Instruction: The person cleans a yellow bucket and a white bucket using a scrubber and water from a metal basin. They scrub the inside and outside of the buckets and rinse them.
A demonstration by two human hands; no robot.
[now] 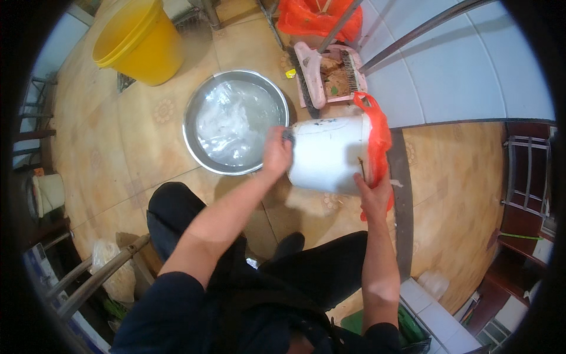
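Note:
A white bucket (329, 152) lies tipped on its side in front of me, its base towards the left. A red plastic bag (379, 137) covers its mouth and hangs over the rim. My right hand (376, 194) grips the rim end through the bag. At the base, my left hand (277, 151) presses a dark grey scouring pad (288, 134), partly hidden by the fingers and blurred. Just left of the bucket stands a round metal basin (190, 146) holding cloudy, sudsy water (239, 119); my left hand is beside its right rim.
A yellow bucket (152, 48) stands at the upper left. Behind the white bucket are a pink dustpan (311, 79) with debris and a bin lined in red plastic (318, 22). A dark threshold strip (401, 212) crosses the tiled floor at right. A clear plastic bag (116, 272) lies lower left.

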